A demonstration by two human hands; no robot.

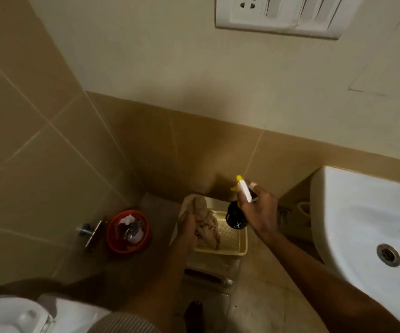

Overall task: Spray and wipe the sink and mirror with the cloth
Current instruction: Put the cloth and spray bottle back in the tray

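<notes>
My right hand (pixel 258 210) was closed round the neck of the spray bottle (pixel 238 212), its dark body hanging below my fingers and the yellow nozzle pointing toward the wall. My left hand (pixel 189 224) gripped the crumpled cloth (pixel 206 221), bunched over the cream tray (pixel 232 241) that sat on the floor stand beneath both hands. The sink (pixel 362 224) stood to my right, well apart from the nozzle; its basin showed faint marks near the drain (pixel 388 255). The mirror was not in view. I judged this the collecting stage: both tools in hand, no surface sprayed yet. The next move called for turning right, bringing the nozzle over the basin, and keeping the cloth ready. A red bin (pixel 128 231) sat left of the tray.
</notes>
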